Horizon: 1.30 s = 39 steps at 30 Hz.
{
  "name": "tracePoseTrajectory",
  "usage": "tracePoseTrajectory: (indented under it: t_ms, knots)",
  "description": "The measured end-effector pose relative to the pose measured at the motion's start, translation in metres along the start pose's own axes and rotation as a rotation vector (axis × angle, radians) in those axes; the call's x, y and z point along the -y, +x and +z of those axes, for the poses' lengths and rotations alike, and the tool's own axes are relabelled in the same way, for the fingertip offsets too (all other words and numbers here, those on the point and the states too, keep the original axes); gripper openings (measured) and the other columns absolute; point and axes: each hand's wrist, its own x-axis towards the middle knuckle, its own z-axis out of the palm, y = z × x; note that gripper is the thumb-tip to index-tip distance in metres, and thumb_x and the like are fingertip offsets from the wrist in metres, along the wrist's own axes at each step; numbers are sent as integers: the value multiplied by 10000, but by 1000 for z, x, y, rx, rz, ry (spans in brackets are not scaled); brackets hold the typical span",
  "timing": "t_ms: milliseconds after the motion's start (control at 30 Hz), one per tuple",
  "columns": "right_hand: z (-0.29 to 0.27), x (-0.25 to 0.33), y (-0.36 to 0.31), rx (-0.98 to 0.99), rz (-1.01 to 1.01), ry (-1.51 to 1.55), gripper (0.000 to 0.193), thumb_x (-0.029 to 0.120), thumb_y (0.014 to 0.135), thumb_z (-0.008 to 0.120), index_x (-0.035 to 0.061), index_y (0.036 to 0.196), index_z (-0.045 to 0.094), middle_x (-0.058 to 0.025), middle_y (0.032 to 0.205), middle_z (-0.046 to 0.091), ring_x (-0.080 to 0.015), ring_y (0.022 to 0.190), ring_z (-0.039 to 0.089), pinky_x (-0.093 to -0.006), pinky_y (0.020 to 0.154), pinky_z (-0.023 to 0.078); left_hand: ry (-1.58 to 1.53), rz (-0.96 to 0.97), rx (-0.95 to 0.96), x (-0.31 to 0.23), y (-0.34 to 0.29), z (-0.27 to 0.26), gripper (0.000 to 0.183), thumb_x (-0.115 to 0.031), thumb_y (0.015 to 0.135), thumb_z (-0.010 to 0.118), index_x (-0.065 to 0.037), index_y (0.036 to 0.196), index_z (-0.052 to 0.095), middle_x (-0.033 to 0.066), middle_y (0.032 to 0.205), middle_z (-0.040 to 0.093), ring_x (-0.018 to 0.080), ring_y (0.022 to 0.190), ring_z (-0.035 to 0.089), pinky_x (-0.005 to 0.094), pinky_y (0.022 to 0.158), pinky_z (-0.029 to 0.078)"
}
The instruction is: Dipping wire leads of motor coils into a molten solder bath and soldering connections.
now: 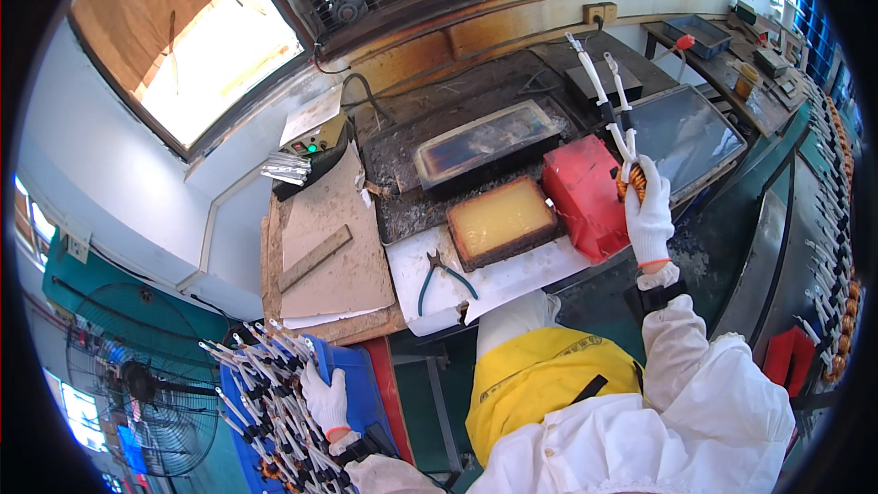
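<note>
My right hand [649, 210], in a white glove, is closed around a small copper-wound coil [631, 182]. White-sleeved leads [594, 78] with black bands and metal lug ends rise from the coil, above a red block-shaped object [590, 197]. At the lower left, my gloved left hand [325, 398] rests at the edge of a heap of similar leaded coils [265, 393], thumb apart from the fingers. That heap fills a blue bin [370, 393]. Whether the left fingers touch a single lead cannot be made out.
On the bench are a tray of yellowish material [501, 221], a rectangular pot with a shiny surface [489, 142], green-handled pliers [437, 279], a wooden strip [315, 258] and a control box [315, 133]. A fan [137, 380] stands left; a row of coils [834, 247] lines the right.
</note>
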Motion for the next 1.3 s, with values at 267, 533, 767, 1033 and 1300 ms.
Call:
tracePoseTrajectory:
  t_ms: [267,533,767,1033,1300]
  knots:
    - [-5,-19,12,-47,-76,184,489,-9,828,559,82,1294,442,-170,1133,512,-330,1031,545,-377,917,428,0,27,4,1,4,3,691,-363,773,615,-41,1345,398,184,1374,400,377,1214,419,446,1006,359]
    - [-75,-38,45,-59,107,411,462,-40,837,520,41,1286,449,-97,1207,535,-197,1097,538,-294,961,415,1,32,-15,1,-1,1,659,-349,799,582,-33,1346,395,203,1363,401,377,1217,411,443,1013,340]
    - [-144,-105,23,27,216,126,475,-44,783,473,60,1247,480,-122,1136,552,-230,1032,558,-299,918,428,4,57,-4,-4,-1,-1,651,-325,808,582,-24,1351,386,224,1370,389,383,1228,400,435,1018,336]
    - [-177,-120,-1,371,261,-482,391,118,784,541,206,1164,513,-153,1014,547,-352,978,563,-418,842,459,62,44,6,-2,-2,-1,650,-300,823,577,-29,1371,355,229,1391,362,379,1257,375,421,1028,326]
    - [-173,-119,11,440,263,-553,340,159,802,539,216,1137,537,-143,997,562,-344,961,580,-423,811,475,59,38,32,-5,-3,-3,659,-300,831,581,-13,1375,343,235,1405,345,378,1280,349,420,1041,311]
